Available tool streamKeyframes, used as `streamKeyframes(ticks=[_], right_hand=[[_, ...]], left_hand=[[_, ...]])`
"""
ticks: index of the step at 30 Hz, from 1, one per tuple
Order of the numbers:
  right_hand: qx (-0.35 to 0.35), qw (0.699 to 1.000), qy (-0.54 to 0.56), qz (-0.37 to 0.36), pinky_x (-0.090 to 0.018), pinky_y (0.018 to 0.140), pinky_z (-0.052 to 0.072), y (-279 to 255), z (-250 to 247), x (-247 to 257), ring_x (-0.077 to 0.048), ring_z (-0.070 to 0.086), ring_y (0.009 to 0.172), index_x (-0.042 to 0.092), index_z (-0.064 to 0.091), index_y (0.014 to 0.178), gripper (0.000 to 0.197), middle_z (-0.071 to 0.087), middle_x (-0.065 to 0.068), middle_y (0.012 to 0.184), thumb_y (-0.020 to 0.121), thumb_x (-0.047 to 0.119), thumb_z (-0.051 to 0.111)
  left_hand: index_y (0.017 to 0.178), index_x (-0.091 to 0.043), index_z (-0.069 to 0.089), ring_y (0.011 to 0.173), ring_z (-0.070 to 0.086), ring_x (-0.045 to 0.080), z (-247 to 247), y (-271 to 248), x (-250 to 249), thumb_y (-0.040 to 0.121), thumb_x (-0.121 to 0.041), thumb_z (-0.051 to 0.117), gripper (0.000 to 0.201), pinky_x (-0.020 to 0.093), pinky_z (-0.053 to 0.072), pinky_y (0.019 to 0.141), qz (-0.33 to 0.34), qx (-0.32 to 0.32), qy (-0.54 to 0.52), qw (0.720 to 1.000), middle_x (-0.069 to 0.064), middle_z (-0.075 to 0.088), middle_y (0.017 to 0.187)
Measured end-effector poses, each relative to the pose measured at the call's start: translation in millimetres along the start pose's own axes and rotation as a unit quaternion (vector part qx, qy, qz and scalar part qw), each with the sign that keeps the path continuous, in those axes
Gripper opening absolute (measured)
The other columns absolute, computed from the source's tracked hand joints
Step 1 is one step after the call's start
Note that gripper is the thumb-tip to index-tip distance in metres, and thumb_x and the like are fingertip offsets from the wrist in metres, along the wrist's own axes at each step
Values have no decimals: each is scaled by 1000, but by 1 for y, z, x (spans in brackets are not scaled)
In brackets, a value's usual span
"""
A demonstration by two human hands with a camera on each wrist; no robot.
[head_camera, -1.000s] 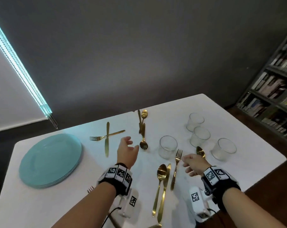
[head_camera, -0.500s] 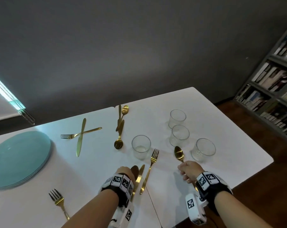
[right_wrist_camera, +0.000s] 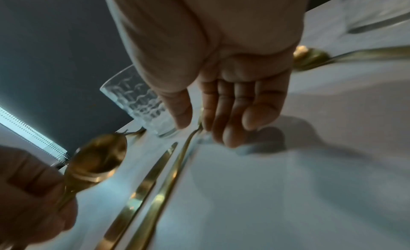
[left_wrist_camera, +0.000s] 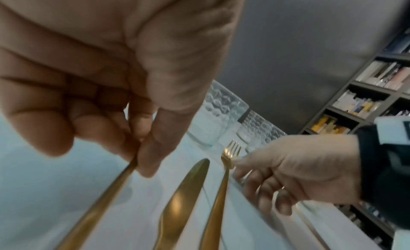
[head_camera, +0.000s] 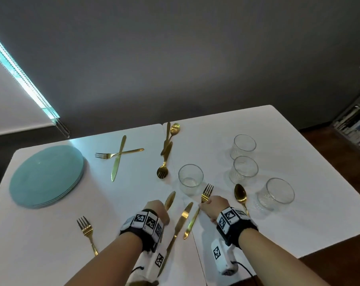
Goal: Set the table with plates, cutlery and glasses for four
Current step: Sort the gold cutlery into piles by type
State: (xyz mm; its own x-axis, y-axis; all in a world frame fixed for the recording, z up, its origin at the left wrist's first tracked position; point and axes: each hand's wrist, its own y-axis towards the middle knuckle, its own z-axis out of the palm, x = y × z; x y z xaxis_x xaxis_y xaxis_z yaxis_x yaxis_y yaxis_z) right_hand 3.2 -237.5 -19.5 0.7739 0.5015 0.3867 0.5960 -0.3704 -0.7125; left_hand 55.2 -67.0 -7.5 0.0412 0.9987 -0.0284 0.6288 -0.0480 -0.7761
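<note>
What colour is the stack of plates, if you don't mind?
The plates are pale teal, clearest in the head view.

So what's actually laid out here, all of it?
plates: one stack, teal, table's left side
glasses: four, clear, right half
forks: three, gold; crossed with a knife at the back, near left, front centre
knives: three, gold; back left, back centre, front centre
spoons: three, gold; back centre, by the right glass, front centre
unclear piece: one, gold, back centre; spoon or fork, cannot tell
table: one, white
bookshelf: one, dark, far right
left hand: pinches the front spoon's handle
right hand: pinches the front fork's neck
</note>
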Motion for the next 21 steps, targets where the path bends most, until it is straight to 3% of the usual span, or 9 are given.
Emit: streamKeyframes(ticks=[2,4,6,8,10,13,16,21], right_hand=[[-14,998,-62,-2,-24,61,44,3,8,8,-21,53,77,12,53,76,34,59,-7,88,87,44,58],[-26,997,-77,0,-23,65,41,3,14,12,-19,52,79,8,59,88,31,62,-8,96,87,39,60],[-40,996,-75,5,-22,67,42,2,17,13,-18,52,78,5,62,99,30,63,-7,96,87,32,61],[-43,996,-74,9,-23,63,45,1,17,10,-19,54,75,5,61,85,25,59,-6,86,88,31,60],[-35,998,-49,26,-24,65,50,1,17,4,-22,59,74,10,54,67,29,62,-7,82,87,30,60],[-29,999,14,34,-30,66,54,-7,8,-2,-23,61,67,7,56,67,30,64,-10,75,87,29,61],[-48,997,67,-6,-23,50,43,-28,-13,-3,-17,55,55,8,57,70,29,60,-6,65,90,29,58],[-57,962,231,-135,-22,47,38,-60,-50,17,-13,52,54,10,61,78,19,63,-1,71,88,26,64]], left_hand=[[62,-13,44,79,57,17,-5,1,5,85,-24,56,28,21,47,70,1,-18,-43,999,-3,50,63],[67,-11,52,78,59,19,-11,0,12,88,-23,53,24,19,47,61,26,-31,-99,994,-2,54,65],[90,-5,66,82,62,21,-17,-4,19,93,-25,49,27,18,43,56,72,-44,-152,985,5,65,81],[108,-3,65,86,61,21,-23,-11,22,96,-21,45,30,23,48,66,116,-63,-237,963,12,68,103],[100,-5,63,80,62,21,-28,-17,22,97,-19,43,24,30,52,78,146,-98,-335,926,9,66,91],[80,-10,60,62,56,18,-36,-28,16,98,-21,44,26,34,54,73,183,-127,-476,851,3,58,70],[76,-15,59,57,53,16,-41,-41,8,99,-24,42,30,34,54,68,226,-138,-514,816,2,53,68],[79,-11,56,58,55,17,-41,-59,-17,100,-24,38,31,29,52,60,263,-62,-572,774,6,54,69]])
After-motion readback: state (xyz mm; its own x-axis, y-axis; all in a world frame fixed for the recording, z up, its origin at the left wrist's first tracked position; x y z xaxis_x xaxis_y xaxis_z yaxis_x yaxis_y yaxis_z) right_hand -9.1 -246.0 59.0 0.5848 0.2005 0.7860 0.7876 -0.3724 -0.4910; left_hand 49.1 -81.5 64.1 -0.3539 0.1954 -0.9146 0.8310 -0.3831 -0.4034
